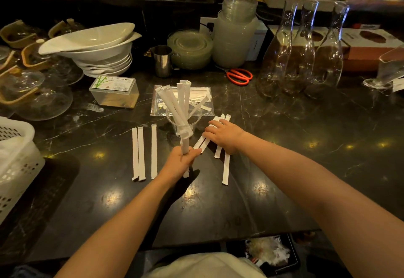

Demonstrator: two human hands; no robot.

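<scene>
The left hand (181, 162) gripped a bunch of straws (183, 96), held up above the tabletop (284, 168). The right hand (223, 136) lay open on some loose straws (226, 169) — three other straws (141, 153) were not picked up yet. About half looked gathered.

The dark counter (284, 168) is viewed from one wide-angle head-worn camera, pointed forward and down at close range; the left hand (179, 164) and right hand (225, 135) are framed centrally, stacked bowls (98, 59) far left.

The left hand (179, 162) grips a bundle of wrapped straws (177, 107); the right hand (223, 136) presses loose straws (226, 168).
</scene>
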